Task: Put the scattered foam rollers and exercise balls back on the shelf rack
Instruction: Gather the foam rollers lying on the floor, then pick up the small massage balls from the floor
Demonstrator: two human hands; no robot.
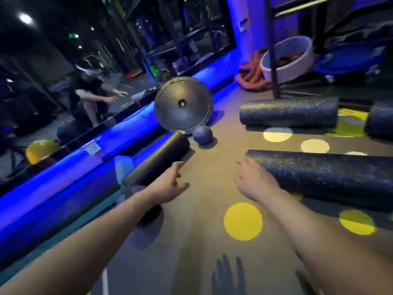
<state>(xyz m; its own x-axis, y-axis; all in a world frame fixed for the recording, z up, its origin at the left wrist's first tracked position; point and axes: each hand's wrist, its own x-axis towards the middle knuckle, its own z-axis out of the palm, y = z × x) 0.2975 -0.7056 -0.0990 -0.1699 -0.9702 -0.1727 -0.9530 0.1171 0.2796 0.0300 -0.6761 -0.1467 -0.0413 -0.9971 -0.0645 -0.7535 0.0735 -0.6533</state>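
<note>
Left hand [170, 185]: fingers apart, loosely bent, gripping nothing.
Right hand [256, 182]: fingers spread, empty; contact with the speckled roller probable, not confirmable through the blur.
Smooth roller [158, 157]: on the floor [202, 209], just beyond the left fingers, slanting away from them.
Speckled roller [323, 177]: on the floor, near end at the right fingertips, stretching off to their right.
Small ball [202, 135]: ahead of both sets of fingers, well apart from them.
Shelf rack [274, 60]: far ahead and right of the right fingers.
Step in hand: apparently the reach for one roller per hand.
Method: close fingers round each roller nearer its middle than its end, to prevent drooping. Lift clear, not roll. Carry level. Lay lengthwise on the rack, against rolling off.
</note>
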